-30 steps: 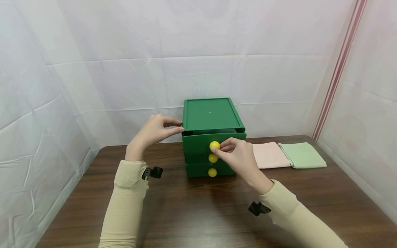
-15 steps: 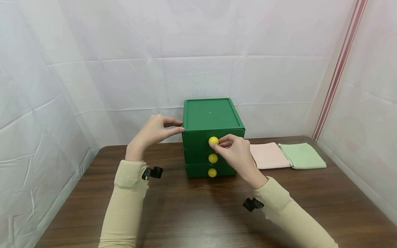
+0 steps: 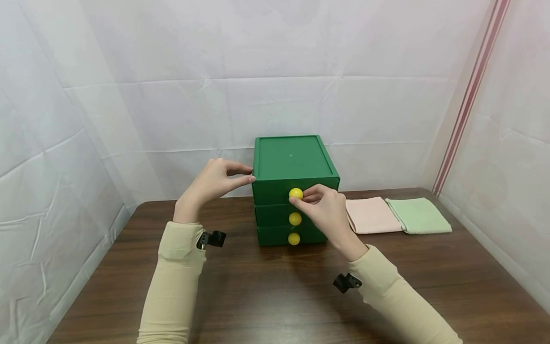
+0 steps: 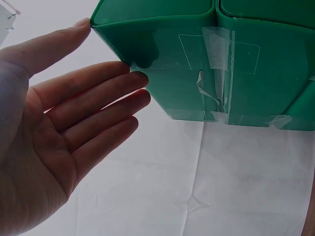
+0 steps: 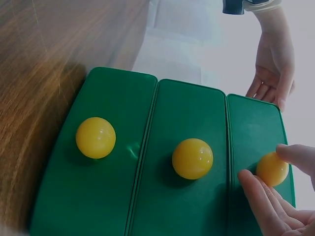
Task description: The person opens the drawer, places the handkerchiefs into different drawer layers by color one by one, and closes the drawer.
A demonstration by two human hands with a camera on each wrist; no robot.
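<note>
- The green plastic three-drawer box [image 3: 294,186] stands at the middle of the head view, on the dark brown wooden bench [image 3: 266,296] near its far edge; all three drawer fronts sit flush.
- The right hand [image 3: 328,213] is at the top drawer's round yellow knob [image 3: 295,193], its fingers [image 5: 263,204] touching the knob from the side and below; the thumb tip also meets it in the right wrist view. Most of that hand is cut off at the lower right of the wrist view, so how tightly the knob is pinched is hard to make out.
- The left hand [image 3: 213,180] rests against the box's upper left corner with straight, slightly spread fingers [image 4: 106,96], the fingertips touching the side wall.
- Clear tape patches [image 4: 216,73] show on that wall in the left wrist view; the wall is cut off at the right edge.
- Two more yellow knobs, middle [image 3: 294,219] and bottom [image 3: 294,239], are uncovered.
- A folded pink cloth [image 3: 373,215] and folded light green cloth [image 3: 418,215] lie side by side at right, the hand hiding the pink one's left edge.
</note>
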